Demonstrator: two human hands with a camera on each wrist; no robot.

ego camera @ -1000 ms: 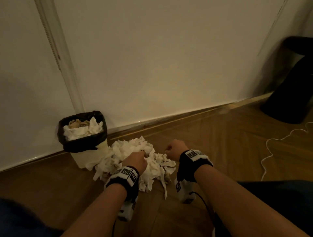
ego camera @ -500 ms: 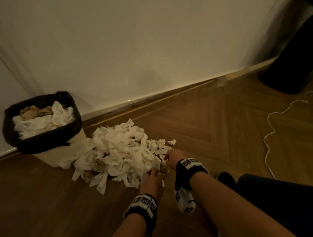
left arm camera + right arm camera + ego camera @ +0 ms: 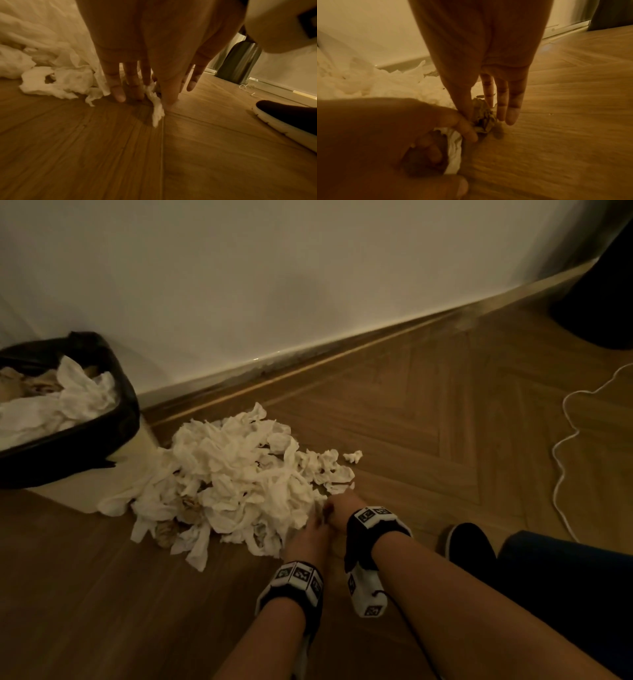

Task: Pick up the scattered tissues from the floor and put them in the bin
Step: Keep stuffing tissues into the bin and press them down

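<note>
1. A large heap of crumpled white paper tissues (image 3: 236,477) is lying on the brown wooden herringbone floor (image 3: 428,419), just beside a small cream bin lined with a black plastic bag (image 3: 126,419) that is standing against the pale wall (image 3: 274,285).
2. The bin is already holding white and brownish tissues, piled up to its rim.
3. The person's left hand (image 3: 310,537) is reaching down at the near right edge of the heap, its fingers (image 3: 118,92) pointing down with their tips touching the floor, and a twisted white scrap of tissue (image 3: 157,108) is hanging between them; whether they are pinching it I cannot tell for sure.
4. The right hand (image 3: 342,506) is sitting just beside the left, touching it, with its fingers (image 3: 511,108) stretched downward around a crumpled brownish wad of tissue (image 3: 483,117) on the floor.
5. One small white tissue ball (image 3: 352,456) is lying slightly apart from the heap, on its far right side.
6. A thin white cord (image 3: 565,474) is looping across the floor to the right, and a black shoe with a white sole (image 3: 288,119) is resting near the hands.
</note>
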